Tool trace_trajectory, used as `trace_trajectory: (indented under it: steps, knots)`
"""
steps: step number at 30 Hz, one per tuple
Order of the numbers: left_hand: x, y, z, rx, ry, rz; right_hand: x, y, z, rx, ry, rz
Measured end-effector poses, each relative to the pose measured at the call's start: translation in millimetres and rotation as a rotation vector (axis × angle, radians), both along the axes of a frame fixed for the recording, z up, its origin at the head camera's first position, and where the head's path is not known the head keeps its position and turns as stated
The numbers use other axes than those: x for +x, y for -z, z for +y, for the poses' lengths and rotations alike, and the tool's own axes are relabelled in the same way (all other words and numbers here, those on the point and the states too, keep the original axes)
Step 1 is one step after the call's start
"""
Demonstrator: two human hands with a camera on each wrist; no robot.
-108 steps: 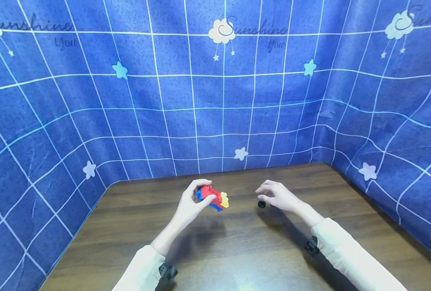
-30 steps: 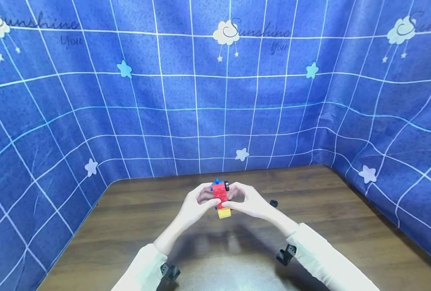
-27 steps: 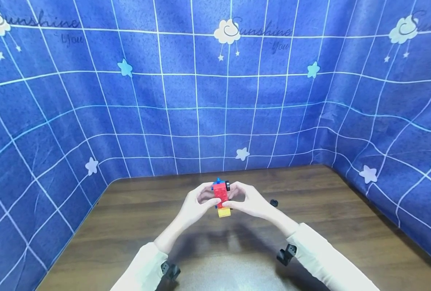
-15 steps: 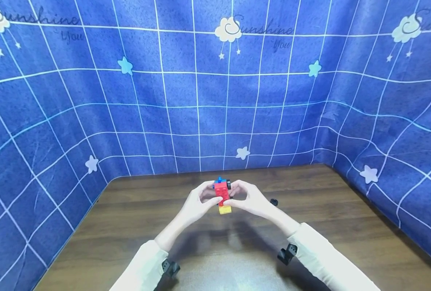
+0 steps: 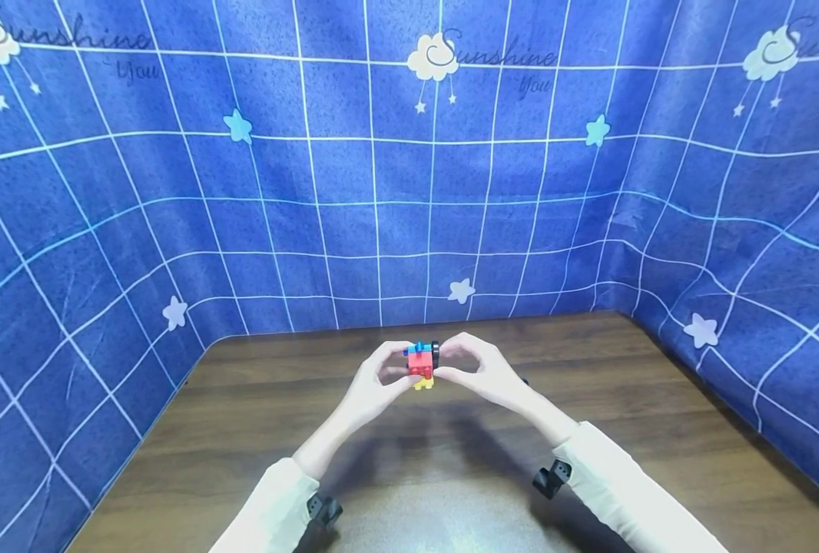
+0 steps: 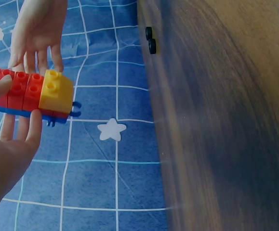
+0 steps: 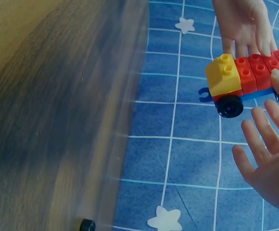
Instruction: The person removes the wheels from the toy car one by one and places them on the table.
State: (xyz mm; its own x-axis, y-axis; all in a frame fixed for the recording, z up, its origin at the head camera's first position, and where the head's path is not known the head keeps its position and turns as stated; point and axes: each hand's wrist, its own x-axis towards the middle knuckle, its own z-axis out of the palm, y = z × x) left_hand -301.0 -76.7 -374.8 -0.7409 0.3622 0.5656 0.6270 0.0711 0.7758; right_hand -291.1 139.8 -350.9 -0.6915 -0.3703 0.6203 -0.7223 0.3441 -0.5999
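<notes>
Starting far left, got a white left sleeve [image 5: 271, 503] with a small black left wrist camera [image 5: 324, 509], over a brown wood-look surface [image 5: 243, 430]. Next along, looking at the left grip [image 5: 371, 384]: curled around a toy car [image 5: 420, 365], thumb on top of the red blocks [image 6: 31, 91], other fingers underneath by the blue base [image 6: 52, 118]. So, dead centre for the car itself, held up in the air above the surface, between left and right, kinda tilted. Can also make out a yellow block [image 6: 56, 91] at one end, plus a black wheel [image 7: 229, 106] mounted below it on the right side.

Moving right, seeing the right grip [image 5: 485, 372] just beside the car, fingers loosely spread, thumb overlapping the red blocks in the right wrist view. Can't tell if actually touching. Also spotting two loose wheels [image 6: 152, 45] near the surface's edge, then ending on a white right sleeve [image 5: 638, 488].
</notes>
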Motion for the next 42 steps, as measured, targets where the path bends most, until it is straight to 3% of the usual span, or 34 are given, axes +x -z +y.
trace_trajectory:
  steps: [4, 8, 12, 16, 26, 32, 37, 39, 42]
  knots:
    - [6.7, -7.5, 2.5, 0.046, 0.02, 0.093, 11.2, -11.7, -1, -0.006, -0.008, -0.022]
    - [14.6, -15.5, 5.1, 0.052, 0.026, 0.159, 5.4, -6.8, -1, 0.025, 0.02, -0.079]
    - [17.5, -17.2, 6.6, 0.025, 0.022, 0.189, -6.2, 4.3, -1, 0.042, 0.061, -0.097]
    - [19.5, -17.6, 7.8, -0.021, 0.0, 0.222, -8.2, 6.0, -2, 0.018, 0.064, -0.108]
    - [20.3, -17.4, 11.3, -0.072, -0.056, 0.278, -6.8, 1.3, -4, -0.077, 0.016, -0.298]
    - [18.4, -17.4, 12.9, -0.016, -0.008, 0.213, -7.1, -1.6, -3, -0.125, 0.005, -0.317]
    - [3.9, -2.1, 10.5, -0.007, -0.027, 0.136, -6.6, -1.7, -3, -0.139, 0.039, -0.283]
    - [-2.0, 3.4, 9.0, -0.017, -0.061, 0.07, -5.8, -2.5, -2, -0.145, 0.044, -0.271]
    - [-4.0, 2.3, 7.6, -0.011, -0.1, -0.085, 0.9, -8.2, -3, -0.133, 0.045, -0.233]
